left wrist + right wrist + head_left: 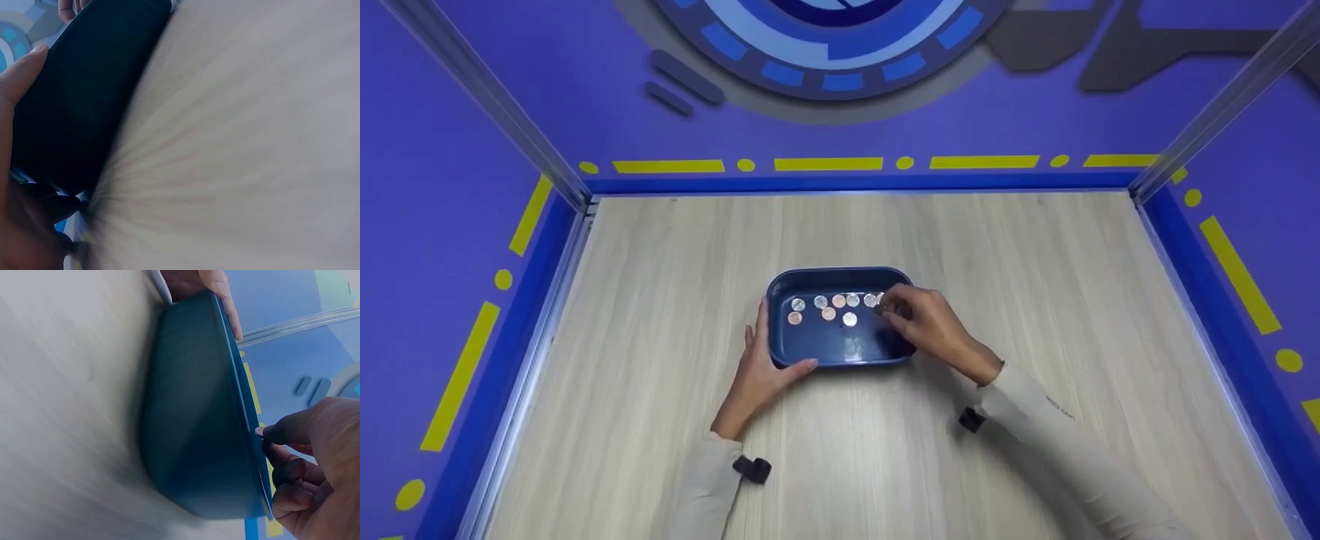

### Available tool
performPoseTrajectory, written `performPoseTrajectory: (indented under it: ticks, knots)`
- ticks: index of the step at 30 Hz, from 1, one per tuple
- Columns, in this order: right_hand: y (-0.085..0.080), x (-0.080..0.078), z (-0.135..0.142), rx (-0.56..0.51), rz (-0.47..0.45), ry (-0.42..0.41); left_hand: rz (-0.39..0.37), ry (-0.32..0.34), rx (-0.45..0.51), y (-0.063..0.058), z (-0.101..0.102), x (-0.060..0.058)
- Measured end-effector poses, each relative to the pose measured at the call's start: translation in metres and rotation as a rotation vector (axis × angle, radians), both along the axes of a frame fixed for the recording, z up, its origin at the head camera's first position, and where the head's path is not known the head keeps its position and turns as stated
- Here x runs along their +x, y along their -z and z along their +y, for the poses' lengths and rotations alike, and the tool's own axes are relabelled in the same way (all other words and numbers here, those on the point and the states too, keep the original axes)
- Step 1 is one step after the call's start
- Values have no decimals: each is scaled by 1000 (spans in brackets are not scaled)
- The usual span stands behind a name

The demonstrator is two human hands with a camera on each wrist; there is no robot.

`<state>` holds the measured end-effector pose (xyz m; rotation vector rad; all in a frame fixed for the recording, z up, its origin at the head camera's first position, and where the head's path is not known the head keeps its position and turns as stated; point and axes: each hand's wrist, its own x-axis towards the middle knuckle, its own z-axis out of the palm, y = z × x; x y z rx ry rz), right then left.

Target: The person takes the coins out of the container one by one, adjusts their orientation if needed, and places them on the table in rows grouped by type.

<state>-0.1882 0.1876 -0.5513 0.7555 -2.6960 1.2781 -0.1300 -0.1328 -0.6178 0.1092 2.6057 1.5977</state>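
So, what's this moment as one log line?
left hand: holds tray | right hand: curled, at tray's right end | coins: in tray

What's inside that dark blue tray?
Silvery and copper-coloured coins lie inside the tray, mostly toward its far side. The right hand covers part of the tray's right end, so I can't tell whether more coins hide underneath.

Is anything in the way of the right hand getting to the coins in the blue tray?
Nothing visible is. The right hand reaches in over the right end of the blue tray, which is open on top, with the coins on its floor. The left hand holds the near left corner, away from the coins.
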Motion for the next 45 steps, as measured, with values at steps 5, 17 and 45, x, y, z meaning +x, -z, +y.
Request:
performPoseTrajectory:
  ticks: [5,17,45]
  knots:
    - [-3,-1,14,-19,7,31,21,17,5,-1,2,-3]
    - [-1,0,33,-73,-19,95,-13,-3,-7,0,1,1]
    - [29,1,61,-215,-132,206,14,-7,8,0,1,2]
